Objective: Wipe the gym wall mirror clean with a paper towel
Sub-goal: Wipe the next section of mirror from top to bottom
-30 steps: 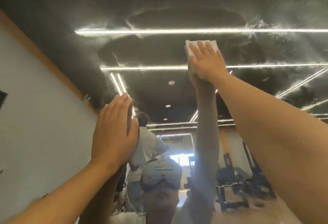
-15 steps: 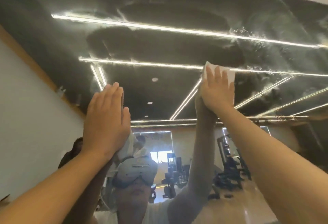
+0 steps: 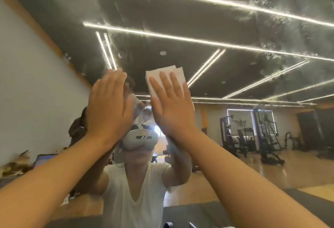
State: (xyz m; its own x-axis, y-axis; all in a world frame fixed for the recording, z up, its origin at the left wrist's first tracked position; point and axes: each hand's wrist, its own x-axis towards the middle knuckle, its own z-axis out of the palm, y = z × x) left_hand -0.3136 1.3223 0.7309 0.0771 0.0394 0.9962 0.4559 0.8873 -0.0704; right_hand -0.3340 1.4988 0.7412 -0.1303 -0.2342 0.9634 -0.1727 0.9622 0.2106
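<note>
**A:** Start at 9 o'clock. What is the left hand (image 3: 108, 106) doing?

**B:** It is open, fingers straight and together, with the palm seemingly flat on the large glass wall mirror (image 3: 198, 16). It holds nothing and looks like a brace.

**A:** And beside it?

**B:** The right hand (image 3: 171, 108), near the centre, is also flat with its fingers spread. It presses the folded white paper towel (image 3: 179, 76) against the glass. The towel's top edge shows past the fingertips toward 12 o'clock. The 2 hands sit just beside each other, apart.

**A:** Which step is this?

**B:** Mid-wipe, I'd judge. Dark cleaned swathes run across 12 o'clock. Grey hazy smears (image 3: 271, 56) remain from 1 to 3 o'clock, over the reflected light strips.

**A:** What does the next move call for?

**B:** Probably firm, flat pressure and a sweep rightward into that haze, with overlapping passes. Toward 4 o'clock, black gym machines (image 3: 253, 137) are reflected. I cannot tell whether that glass needs wiping.

**A:** What differs from 0.5 s before?

**B:** The right hand and towel have come down and leftward off the lower light strip, ending next to the left hand. The left hand has kept its flat pose. The view has tipped down, so more reflected floor shows.
</note>
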